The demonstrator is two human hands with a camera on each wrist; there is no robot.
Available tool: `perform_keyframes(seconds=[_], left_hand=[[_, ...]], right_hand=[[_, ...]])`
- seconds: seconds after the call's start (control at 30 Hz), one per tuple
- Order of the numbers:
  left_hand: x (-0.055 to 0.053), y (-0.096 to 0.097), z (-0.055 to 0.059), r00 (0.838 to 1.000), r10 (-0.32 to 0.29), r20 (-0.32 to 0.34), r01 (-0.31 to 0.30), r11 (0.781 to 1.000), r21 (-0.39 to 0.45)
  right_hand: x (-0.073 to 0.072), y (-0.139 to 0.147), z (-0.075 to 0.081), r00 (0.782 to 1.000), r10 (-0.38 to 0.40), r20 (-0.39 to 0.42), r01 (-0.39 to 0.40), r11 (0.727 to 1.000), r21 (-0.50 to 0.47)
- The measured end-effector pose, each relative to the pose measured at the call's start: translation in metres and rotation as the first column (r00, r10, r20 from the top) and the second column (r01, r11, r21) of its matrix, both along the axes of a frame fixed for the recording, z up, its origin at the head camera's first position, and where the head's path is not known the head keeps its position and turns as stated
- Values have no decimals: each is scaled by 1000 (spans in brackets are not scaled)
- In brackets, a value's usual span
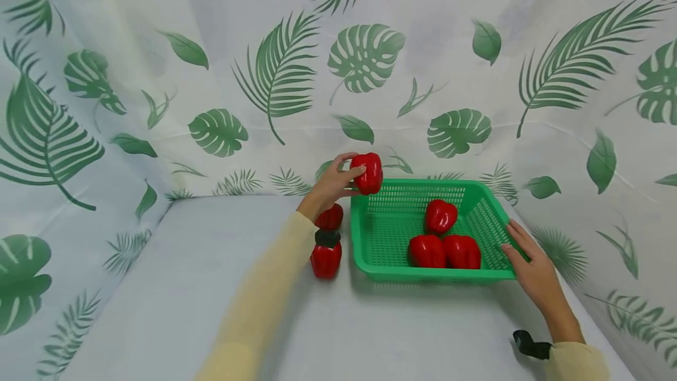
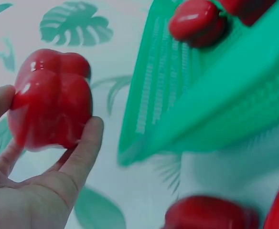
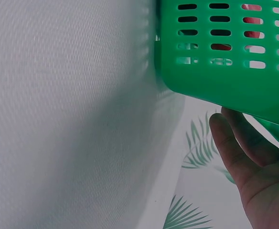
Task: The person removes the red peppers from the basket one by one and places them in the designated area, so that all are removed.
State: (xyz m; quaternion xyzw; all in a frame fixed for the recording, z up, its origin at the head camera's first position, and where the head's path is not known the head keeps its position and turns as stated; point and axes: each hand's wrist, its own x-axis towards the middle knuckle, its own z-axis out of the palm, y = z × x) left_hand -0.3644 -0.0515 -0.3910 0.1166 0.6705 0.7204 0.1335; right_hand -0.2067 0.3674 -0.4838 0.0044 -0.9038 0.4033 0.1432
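Observation:
My left hand (image 1: 329, 188) grips a red bell pepper (image 1: 368, 174) with thumb and fingers, holding it up above the back left corner of a green plastic basket (image 1: 433, 274). The left wrist view shows the fingers (image 2: 84, 150) around the pepper's sides. Inside the basket lie three red peppers: one further back (image 1: 441, 216) and two side by side near the front wall (image 1: 427, 251). My right hand (image 1: 539, 278) holds the basket's right rim, with the thumb over the edge. The right wrist view shows the fingertips (image 3: 220, 125) at the rim; part of the grasp is hidden.
Left of the basket, two red peppers sit on the white table (image 1: 174, 298): a front one (image 1: 326, 263) and one behind (image 1: 331, 216), partly covered by the left wrist and its black device (image 1: 328, 238). A leaf-print cloth (image 1: 296, 151) hangs behind and at both sides.

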Motion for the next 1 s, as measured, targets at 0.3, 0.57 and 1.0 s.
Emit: perform_keyframes(seconds=[0.3, 0.57, 1.0], left_hand=[[2, -61, -5, 994, 110, -17, -111, 991, -75], [8, -106, -27, 983, 184, 19, -178, 970, -167], [17, -140, -80, 968, 241, 77, -204, 925, -321]], right_hand=[[0, 0, -1, 1000, 14, -20, -14, 1000, -14], [0, -2, -1, 1000, 4, -7, -4, 1000, -4], [0, -1, -4, 1000, -6, -12, 6, 1000, -12]])
